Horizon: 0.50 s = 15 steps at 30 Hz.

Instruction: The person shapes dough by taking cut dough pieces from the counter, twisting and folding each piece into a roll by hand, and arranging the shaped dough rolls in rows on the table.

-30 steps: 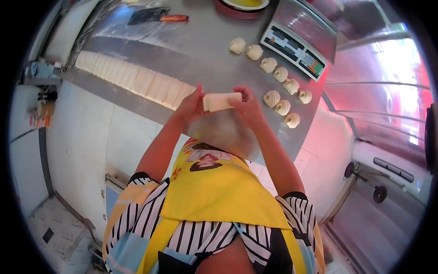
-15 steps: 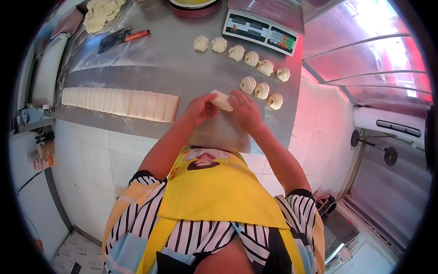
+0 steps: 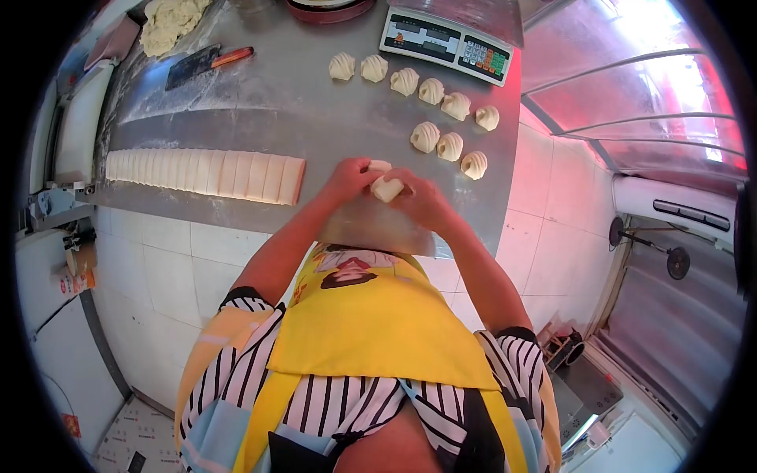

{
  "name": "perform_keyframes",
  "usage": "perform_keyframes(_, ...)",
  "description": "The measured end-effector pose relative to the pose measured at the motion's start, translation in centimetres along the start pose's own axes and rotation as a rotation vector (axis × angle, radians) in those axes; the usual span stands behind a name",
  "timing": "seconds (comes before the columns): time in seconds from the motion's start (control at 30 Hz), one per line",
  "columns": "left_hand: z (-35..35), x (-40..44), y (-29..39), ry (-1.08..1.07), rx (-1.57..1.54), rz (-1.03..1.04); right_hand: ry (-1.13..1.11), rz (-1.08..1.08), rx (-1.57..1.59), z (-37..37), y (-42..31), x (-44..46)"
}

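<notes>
From the head view, we have nine twisted dough rolls [image 3: 404,81] finished by the look of it, six in a slanting row and three in a shorter row beside it, nearer to us. A tenth is half shaped at best: the dough piece [image 3: 386,188] is up between our hands over the table's near side, bent over on itself. Our left hand [image 3: 347,182] has its fingers closed on one side of it, and our right hand [image 3: 424,199] is clamped on the other, though we can't tell exactly where each fingertip sits. Off to the left there's a long row of dough slices [image 3: 205,175], packed side by side and not shaped yet, so we'd guess well over half is left. The metal table [image 3: 276,91] is dusted with flour around a dark blade with an orange handle [image 3: 193,68], with a rough dough mass [image 3: 172,25] past it. A digital scale [image 3: 446,47] sits at the far right, near a reddish bowl [image 3: 331,13]. Room-wise, we've got pale floor tiles [image 3: 173,260] and pink-lit panels [image 3: 631,83] to the right.
</notes>
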<state>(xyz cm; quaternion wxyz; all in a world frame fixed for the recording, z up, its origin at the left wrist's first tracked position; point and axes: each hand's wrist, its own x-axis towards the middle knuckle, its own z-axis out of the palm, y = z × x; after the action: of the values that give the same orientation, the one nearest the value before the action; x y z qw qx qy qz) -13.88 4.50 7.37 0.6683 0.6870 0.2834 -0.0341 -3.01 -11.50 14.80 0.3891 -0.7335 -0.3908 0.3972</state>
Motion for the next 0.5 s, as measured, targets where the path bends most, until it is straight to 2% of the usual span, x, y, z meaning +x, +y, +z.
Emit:
perform_keyframes(0.07, 0.2, -0.1, 0.1, -0.07, 0.058, -0.044, -0.024, 0.154, -0.12, -1.1, -2.5, 0.5)
perform_keyframes(0.17, 1.4, -2.2, 2.5, -0.083, 0.305, 0.179, 0.242, 0.24, 0.137, -1.5, -0.7, 2.5)
perform_keyframes(0.27, 2.3, -2.0, -0.1, -0.025, 0.346, 0.497, 0.221, 0.461, 0.789, 0.4, 3.3, 3.7)
perform_keyframes(0.37, 2.7, -2.3, -0.2, 0.193, 0.226, 0.545, 0.105, 0.666, 1.179, 2.2, 5.3, 3.7)
perform_keyframes(0.5, 1.8, -1.5, -0.8, 0.166, 0.035, 0.348, 0.034, 0.721, 1.075, 2.6, 5.1, 3.8)
